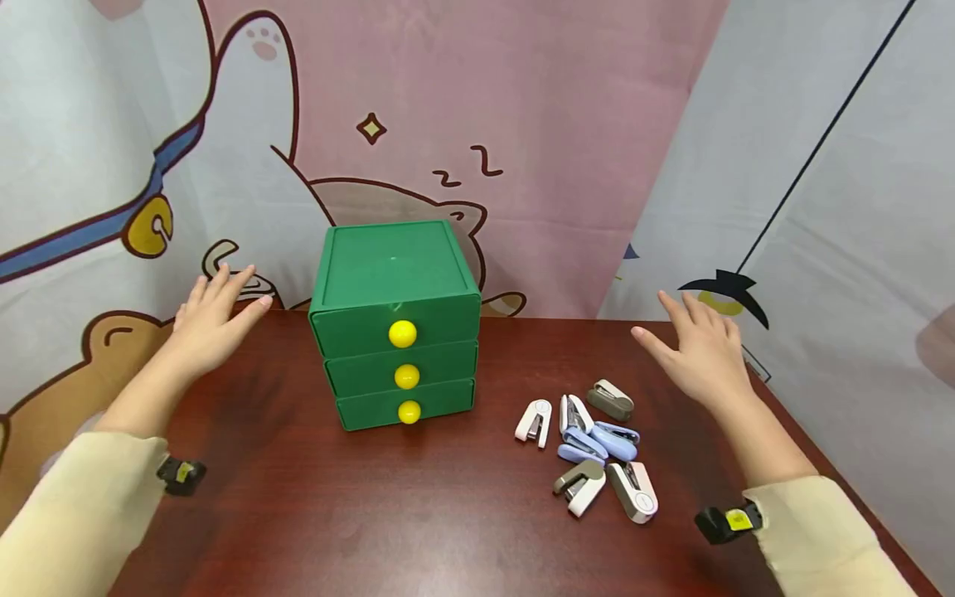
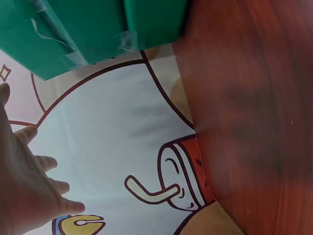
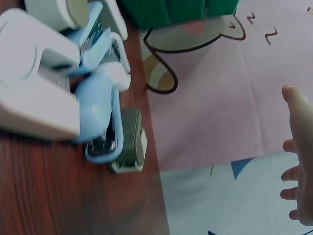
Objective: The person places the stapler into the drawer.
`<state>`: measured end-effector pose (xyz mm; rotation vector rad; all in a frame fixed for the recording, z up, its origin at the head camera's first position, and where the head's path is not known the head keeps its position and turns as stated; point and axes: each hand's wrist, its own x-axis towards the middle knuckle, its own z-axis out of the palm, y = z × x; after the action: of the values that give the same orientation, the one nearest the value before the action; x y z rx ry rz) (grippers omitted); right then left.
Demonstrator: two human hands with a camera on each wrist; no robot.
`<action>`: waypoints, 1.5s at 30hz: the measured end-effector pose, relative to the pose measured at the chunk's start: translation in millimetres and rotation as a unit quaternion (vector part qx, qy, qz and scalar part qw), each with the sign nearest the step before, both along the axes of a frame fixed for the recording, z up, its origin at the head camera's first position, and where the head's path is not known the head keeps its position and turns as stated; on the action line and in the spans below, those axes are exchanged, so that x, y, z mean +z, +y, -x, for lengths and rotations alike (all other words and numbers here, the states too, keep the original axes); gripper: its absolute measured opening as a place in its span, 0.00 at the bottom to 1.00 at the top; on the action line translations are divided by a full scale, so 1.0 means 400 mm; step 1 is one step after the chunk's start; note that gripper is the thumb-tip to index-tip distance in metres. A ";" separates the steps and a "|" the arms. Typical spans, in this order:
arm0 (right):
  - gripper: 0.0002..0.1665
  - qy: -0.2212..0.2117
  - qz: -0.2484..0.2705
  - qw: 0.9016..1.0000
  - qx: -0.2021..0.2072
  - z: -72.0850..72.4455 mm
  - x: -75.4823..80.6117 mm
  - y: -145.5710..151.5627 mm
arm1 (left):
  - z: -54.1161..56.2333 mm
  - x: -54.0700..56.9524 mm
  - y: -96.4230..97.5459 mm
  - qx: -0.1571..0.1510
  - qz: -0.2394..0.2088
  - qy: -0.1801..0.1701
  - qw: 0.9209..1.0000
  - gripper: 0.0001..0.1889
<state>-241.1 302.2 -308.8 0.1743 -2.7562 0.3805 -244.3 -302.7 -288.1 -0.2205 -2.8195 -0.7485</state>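
My left hand (image 1: pixel 212 323) is held up left of a green three-drawer box (image 1: pixel 395 265), fingers spread and holding nothing. Each drawer front carries a yellow round knob (image 1: pixel 403 334), and all three drawers are pushed in. On the right, my right hand (image 1: pixel 701 352) hovers with spread fingers, also holding nothing. Between it and the box lies a group of small staplers: a white one (image 1: pixel 534 421), blue ones (image 1: pixel 616 441), a grey-brown one (image 1: pixel 611 401), a grey-and-white one (image 1: pixel 582 487) and a larger white one (image 1: pixel 634 491). In the right wrist view the blue stapler (image 3: pixel 95 105) appears close up.
The dark red-brown wooden table (image 1: pixel 448 514) ends at a curtain (image 1: pixel 567 166) with cartoon animals behind the box. Another curtain part (image 1: pixel 858 249) runs along the right edge. Each wrist wears a black strap device (image 1: pixel 727 522).
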 end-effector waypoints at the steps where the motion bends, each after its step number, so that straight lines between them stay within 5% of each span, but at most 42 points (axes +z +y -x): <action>1: 0.48 0.003 0.005 1.000 0.001 -0.003 0.002 -0.006 | -0.003 0.000 0.002 -0.005 -0.012 0.011 1.000 0.37; 10: 0.44 0.059 0.075 0.995 0.025 -0.034 0.019 -0.080 | -0.023 0.000 0.028 -0.040 -0.117 0.085 0.989 0.32; 23: 0.37 0.133 0.188 0.969 0.091 -0.076 0.030 -0.215 | -0.054 0.006 0.112 -0.070 -0.211 0.093 0.971 0.28; 34: 0.32 0.199 0.254 0.931 0.171 -0.102 0.021 -0.334 | -0.055 -0.018 0.149 -0.105 -0.278 0.117 0.948 0.27; 45: 0.27 0.197 0.308 0.898 0.244 -0.110 0.008 -0.440 | -0.049 -0.030 0.168 -0.126 -0.323 0.131 0.929 0.24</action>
<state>-197.1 126.1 -305.4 0.6921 -2.0419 1.1768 -224.8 -235.5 -300.1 -0.5238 -2.1715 -1.5217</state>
